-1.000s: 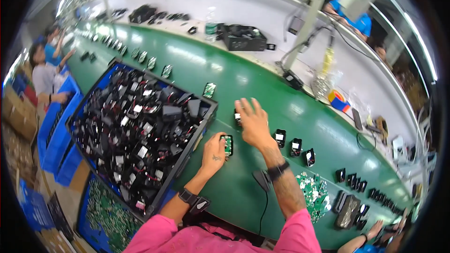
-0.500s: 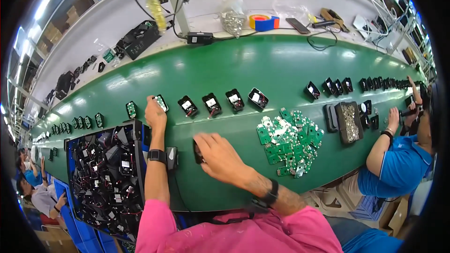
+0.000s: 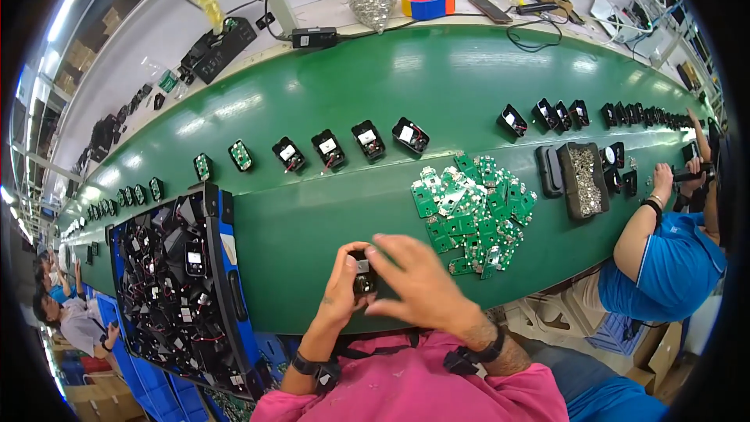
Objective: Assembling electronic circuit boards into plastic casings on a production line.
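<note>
**One Little Black Box in Two Hands**

Near the front edge of the green belt (image 3: pixel 328 109), both hands come together. The left hand (image 3: pixel 337 285) and the right hand (image 3: pixel 418 281) close their fingers around one small black box (image 3: pixel 362 275) and hold it up just above the belt.

Across the belt from the hands, four open black boxes (image 3: pixel 349 144) sit in a row with their parts showing. These look already done and set down. To the right of the hands lies a heap of green boards (image 3: pixel 469 207), ready to use. To the left of the hands, a blue tray (image 3: pixel 225 266) is full of black boxes with wires. So, by the look of it, a few are done and lots are left.
</note>
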`<state>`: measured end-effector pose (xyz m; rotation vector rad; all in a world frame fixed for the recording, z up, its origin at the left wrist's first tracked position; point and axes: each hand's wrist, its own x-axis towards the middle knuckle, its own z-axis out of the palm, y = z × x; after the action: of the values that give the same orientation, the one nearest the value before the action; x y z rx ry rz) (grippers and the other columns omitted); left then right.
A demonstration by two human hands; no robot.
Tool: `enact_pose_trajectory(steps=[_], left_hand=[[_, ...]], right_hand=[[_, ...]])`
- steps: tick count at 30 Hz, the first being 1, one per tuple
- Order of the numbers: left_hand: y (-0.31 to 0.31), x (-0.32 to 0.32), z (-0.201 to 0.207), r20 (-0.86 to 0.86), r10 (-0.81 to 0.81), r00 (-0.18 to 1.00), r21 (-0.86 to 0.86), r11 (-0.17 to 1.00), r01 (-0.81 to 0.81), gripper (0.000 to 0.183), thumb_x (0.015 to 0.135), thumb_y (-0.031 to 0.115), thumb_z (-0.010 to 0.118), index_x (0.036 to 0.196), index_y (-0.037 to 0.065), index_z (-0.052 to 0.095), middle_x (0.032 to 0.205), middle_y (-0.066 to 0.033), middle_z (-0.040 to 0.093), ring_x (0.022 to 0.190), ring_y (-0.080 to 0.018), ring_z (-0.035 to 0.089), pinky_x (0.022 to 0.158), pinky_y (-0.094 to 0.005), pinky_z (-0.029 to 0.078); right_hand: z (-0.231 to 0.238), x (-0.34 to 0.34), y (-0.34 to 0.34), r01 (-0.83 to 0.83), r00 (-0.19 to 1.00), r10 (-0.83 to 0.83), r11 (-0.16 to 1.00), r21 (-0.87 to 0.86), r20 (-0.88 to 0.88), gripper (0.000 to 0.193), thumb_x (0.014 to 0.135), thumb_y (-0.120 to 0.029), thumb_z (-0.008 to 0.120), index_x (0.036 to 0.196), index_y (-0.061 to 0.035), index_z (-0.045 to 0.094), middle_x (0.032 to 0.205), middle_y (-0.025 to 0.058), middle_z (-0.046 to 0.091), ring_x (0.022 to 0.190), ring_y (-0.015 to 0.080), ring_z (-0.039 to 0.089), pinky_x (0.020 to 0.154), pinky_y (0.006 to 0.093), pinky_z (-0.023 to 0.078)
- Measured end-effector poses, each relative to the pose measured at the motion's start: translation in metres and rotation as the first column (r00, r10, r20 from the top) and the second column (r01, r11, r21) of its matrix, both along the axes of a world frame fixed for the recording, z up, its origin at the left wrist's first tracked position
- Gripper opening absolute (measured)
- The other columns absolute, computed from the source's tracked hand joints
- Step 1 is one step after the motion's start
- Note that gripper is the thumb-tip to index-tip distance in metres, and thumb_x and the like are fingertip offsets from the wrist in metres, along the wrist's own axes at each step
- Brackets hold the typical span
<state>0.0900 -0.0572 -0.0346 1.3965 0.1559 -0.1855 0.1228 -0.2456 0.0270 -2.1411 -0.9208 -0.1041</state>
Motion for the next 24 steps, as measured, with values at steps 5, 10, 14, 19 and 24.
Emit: enact_pose_trajectory(steps=[5, 10, 14, 19, 24], left_hand=[[0.008, 0.002, 0.015, -0.389, -0.034, 0.921, -0.516, 0.836, -0.188, 0.048, 0.108, 0.047, 0.028, 0.121, 0.007, 0.051, 0.106, -0.0154, 0.063, 0.05, -0.0179, 0.05, 0.04, -0.0259, 0.039], [0.012, 0.003, 0.016, -0.356, -0.24, 0.903, -0.726, 0.679, -0.106, 0.049, 0.108, 0.048, 0.027, 0.122, 0.008, 0.051, 0.106, -0.0127, 0.066, 0.056, -0.0199, 0.054, 0.049, -0.0284, 0.043], [-0.002, -0.003, 0.028, -0.311, -0.007, 0.95, -0.385, 0.915, -0.119, 0.043, 0.108, 0.048, 0.032, 0.125, 0.011, 0.047, 0.093, -0.0065, 0.062, 0.056, -0.0135, 0.056, 0.043, -0.0236, 0.036], [-0.002, -0.005, 0.034, -0.198, -0.048, 0.979, -0.238, 0.971, 0.0, 0.05, 0.104, 0.056, 0.037, 0.125, 0.012, 0.047, 0.101, -0.0055, 0.061, 0.062, -0.0119, 0.058, 0.05, -0.0235, 0.045], [-0.006, -0.007, 0.023, -0.061, 0.042, 0.997, -0.15, 0.987, -0.051, 0.057, 0.102, 0.059, 0.041, 0.13, 0.011, 0.045, 0.096, -0.004, 0.056, 0.067, -0.0078, 0.054, 0.053, -0.0228, 0.046]], right_hand=[[-0.012, 0.012, -0.062, 0.343, 0.939, -0.282, 0.78, -0.523, 0.195, 0.058, 0.074, -0.014, 0.077, 0.128, -0.007, 0.057, 0.128, 0.0118, 0.052, 0.119, 0.0358, 0.046, 0.097, 0.0489, 0.04], [-0.029, 0.019, -0.063, 0.374, 0.909, -0.214, 0.799, -0.471, 0.357, 0.038, 0.08, -0.011, 0.074, 0.116, -0.0045, 0.064, 0.113, 0.0088, 0.059, 0.107, 0.0308, 0.051, 0.087, 0.0457, 0.042], [-0.011, 0.015, -0.054, 0.454, 0.841, -0.346, 0.869, -0.197, 0.415, 0.02, 0.085, -0.007, 0.072, 0.104, -0.0004, 0.067, 0.088, 0.0058, 0.065, 0.083, 0.0223, 0.06, 0.073, 0.0359, 0.048], [0.001, -0.022, -0.01, 0.497, 0.632, 0.111, 0.702, 0.511, -0.767, 0.009, 0.096, -0.003, 0.059, 0.096, 0.004, 0.063, 0.084, 0.0109, 0.069, 0.065, 0.0124, 0.063, 0.057, 0.0247, 0.05], [-0.003, -0.031, 0.018, 0.446, 0.565, 0.326, 0.652, 0.613, -0.758, 0.009, 0.096, -0.004, 0.059, 0.097, 0.0048, 0.063, 0.09, 0.0127, 0.069, 0.073, 0.0157, 0.067, 0.064, 0.0283, 0.056]])
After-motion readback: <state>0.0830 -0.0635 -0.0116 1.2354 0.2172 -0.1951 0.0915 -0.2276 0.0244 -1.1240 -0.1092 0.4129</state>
